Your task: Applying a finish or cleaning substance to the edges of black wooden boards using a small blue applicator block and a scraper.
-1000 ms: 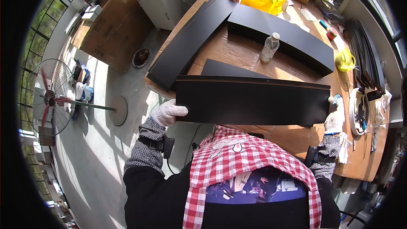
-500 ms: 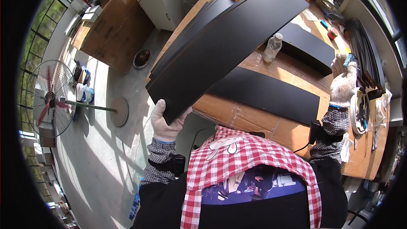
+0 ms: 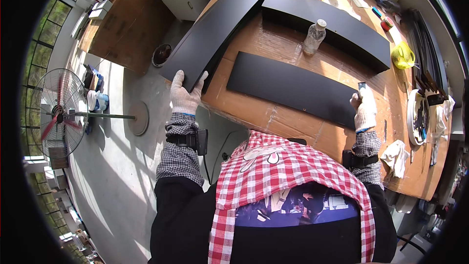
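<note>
Brown cardboard-covered counter (image 3: 303, 127), far edge cropped. White-gloved left hand (image 3: 185, 97) spreads fingers wide at flat black panel (image 3: 222, 27); white-gloved right hand (image 3: 365, 109) has fingers around small bluish piece (image 3: 362, 86), mostly hidden.

CAM head, L of 2 fisheyes | pos: on wearer's head, abv chest | faces: dn + fwd, over red-wht gingham apron (image 3: 288, 164) (nearest) to cardboard-covered worktable (image 3: 281, 121) | mid-range: L glove (image 3: 185, 99), R glove (image 3: 365, 110) | far L: pedestal fan (image 3: 60, 117), gridded window (image 3: 43, 51) | upright, rim blk
</note>
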Demonstrator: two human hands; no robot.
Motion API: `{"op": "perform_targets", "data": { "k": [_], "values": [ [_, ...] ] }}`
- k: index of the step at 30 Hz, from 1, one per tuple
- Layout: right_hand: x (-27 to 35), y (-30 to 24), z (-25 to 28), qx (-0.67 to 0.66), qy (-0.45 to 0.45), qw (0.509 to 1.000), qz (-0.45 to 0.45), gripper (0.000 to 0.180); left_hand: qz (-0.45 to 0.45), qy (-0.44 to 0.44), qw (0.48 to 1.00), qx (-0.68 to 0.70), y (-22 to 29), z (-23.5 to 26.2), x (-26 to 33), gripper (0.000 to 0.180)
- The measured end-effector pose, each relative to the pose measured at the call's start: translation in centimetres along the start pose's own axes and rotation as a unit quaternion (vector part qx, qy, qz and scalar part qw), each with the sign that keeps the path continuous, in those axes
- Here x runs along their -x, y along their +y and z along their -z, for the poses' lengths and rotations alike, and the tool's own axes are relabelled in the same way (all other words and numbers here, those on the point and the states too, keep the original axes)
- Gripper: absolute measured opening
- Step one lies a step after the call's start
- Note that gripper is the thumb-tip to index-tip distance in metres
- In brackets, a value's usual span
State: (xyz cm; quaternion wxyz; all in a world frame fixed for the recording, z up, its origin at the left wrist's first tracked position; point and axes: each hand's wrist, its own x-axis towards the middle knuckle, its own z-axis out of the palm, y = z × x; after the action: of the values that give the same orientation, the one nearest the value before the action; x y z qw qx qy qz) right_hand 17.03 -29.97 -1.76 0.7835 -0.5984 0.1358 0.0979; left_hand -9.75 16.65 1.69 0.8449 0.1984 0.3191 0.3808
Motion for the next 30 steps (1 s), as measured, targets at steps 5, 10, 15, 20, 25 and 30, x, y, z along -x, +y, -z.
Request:
{"op": "perform_targets", "data": {
  "k": [5, 10, 15, 20, 25, 30],
  "values": [
    [1.1, -0.2, 0.4, 0.156, -0.012, 0.986, 0.066, 0.017, 0.107, 0.055, 0.970, -0.211, 1.2, 2.5, -1.6, 0.042],
    [2.1, 0.1, 1.7, 0.097, -0.033, 0.995, -0.006, 0.016, 0.168, 0.101, 0.760, -0.620, 4.1, -0.9, 0.5, 0.048],
    [1.6, 1.5, 3.4, 0.037, -0.041, 0.997, -0.057, 0.021, 0.012, -0.027, 0.703, -0.711, 1.7, -2.1, 2.4, 0.044],
    [1.9, 1.2, 2.6, 0.045, -0.050, 0.996, -0.057, 0.018, -0.187, -0.280, 0.575, -0.746, -7.7, -4.4, 1.8, 0.061],
    [1.0, 2.4, 4.0, 0.041, -0.093, 0.993, -0.058, 0.021, -0.258, -0.193, 0.265, -0.909, -17.9, -3.6, 0.4, 0.082],
    [1.0, 2.4, 4.2, 0.044, -0.085, 0.993, -0.071, 0.023, -0.251, -0.597, 0.208, -0.733, -23.4, -8.1, 8.6, 0.080]
  ]
}}
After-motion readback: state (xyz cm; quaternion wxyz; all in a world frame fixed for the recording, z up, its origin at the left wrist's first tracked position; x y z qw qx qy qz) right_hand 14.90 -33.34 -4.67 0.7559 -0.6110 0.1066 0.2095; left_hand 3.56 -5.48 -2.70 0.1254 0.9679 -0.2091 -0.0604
